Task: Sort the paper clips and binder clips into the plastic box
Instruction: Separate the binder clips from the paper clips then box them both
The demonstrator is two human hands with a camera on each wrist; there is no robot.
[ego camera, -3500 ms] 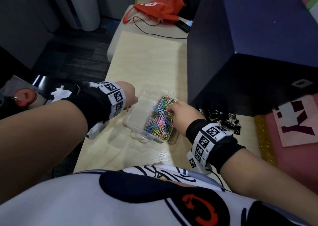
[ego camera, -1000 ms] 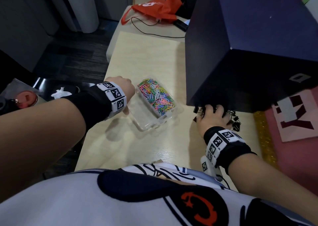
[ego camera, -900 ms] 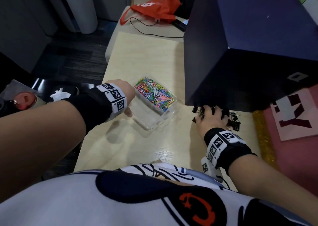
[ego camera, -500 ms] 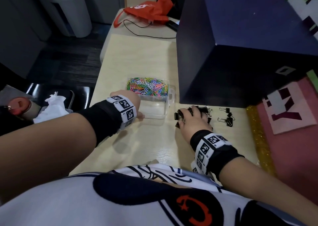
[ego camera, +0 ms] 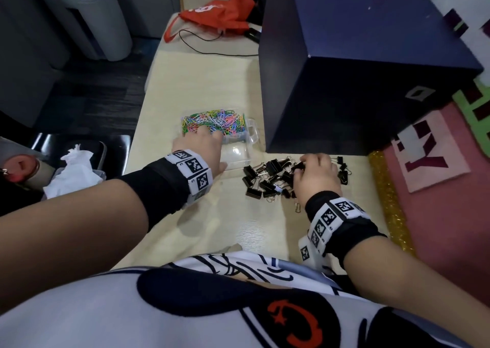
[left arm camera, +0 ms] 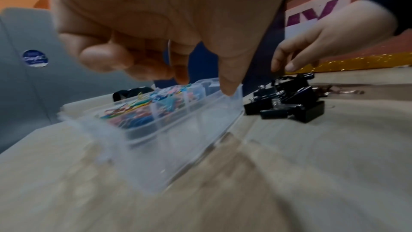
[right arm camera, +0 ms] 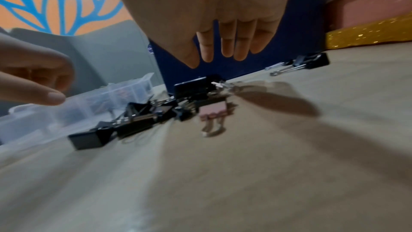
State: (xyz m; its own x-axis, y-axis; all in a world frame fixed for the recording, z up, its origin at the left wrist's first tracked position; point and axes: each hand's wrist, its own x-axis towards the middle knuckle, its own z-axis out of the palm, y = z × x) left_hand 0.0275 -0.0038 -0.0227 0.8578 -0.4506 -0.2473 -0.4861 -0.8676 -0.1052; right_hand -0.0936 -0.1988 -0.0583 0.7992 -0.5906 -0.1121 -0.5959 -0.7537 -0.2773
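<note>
The clear plastic box (ego camera: 249, 135) lies on the pale table, its far compartment full of coloured paper clips (ego camera: 212, 120), its near one (ego camera: 237, 155) bare. My left hand (ego camera: 209, 138) holds the box: fingers curl over the paper clips (left arm camera: 133, 112), and the thumb tip presses the box rim (left arm camera: 236, 98). Right of the box lies a pile of black binder clips (ego camera: 267, 179). My right hand (ego camera: 307, 164) hovers over the pile's right part. In the right wrist view its fingers (right arm camera: 227, 48) hang straight above the binder clips (right arm camera: 191, 87), holding nothing.
A big dark blue box (ego camera: 344, 82) stands right behind the clips. A few stray binder clips (ego camera: 343, 167) lie to the right near a gold glitter strip (ego camera: 389, 201). A red bag (ego camera: 212, 13) and a cable lie at the table's far end. The table edge drops off on the left.
My left hand has turned the box so the paper clips lie on the far side. My right hand left the box, reached the binder clips and dragged them out from the dark box's foot.
</note>
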